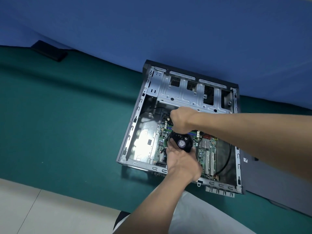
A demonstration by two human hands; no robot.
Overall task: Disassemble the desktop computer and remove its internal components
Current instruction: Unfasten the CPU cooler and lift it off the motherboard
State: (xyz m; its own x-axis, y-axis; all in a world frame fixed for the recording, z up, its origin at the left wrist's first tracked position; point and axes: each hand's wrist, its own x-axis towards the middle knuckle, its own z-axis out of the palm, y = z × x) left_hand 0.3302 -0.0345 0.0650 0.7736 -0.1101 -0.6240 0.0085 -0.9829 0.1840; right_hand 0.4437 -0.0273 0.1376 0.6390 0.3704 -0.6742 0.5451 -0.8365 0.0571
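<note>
left hand (181, 159) grips fan (183, 142) | right hand (181, 120) curled above (contents unclear)

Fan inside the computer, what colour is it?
The fan is black with a pale round label; head view.

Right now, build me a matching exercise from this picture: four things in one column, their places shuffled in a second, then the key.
Things
1. black fan
2. white slots
3. silver drive bay
4. dark flat slab

Places
A. at the far end of the case
B. on the green mat, far left, outside the case
C. in the grip of the left hand
D. on the green board, right of the fan

Pairs: 1-C, 2-D, 3-A, 4-B
</note>
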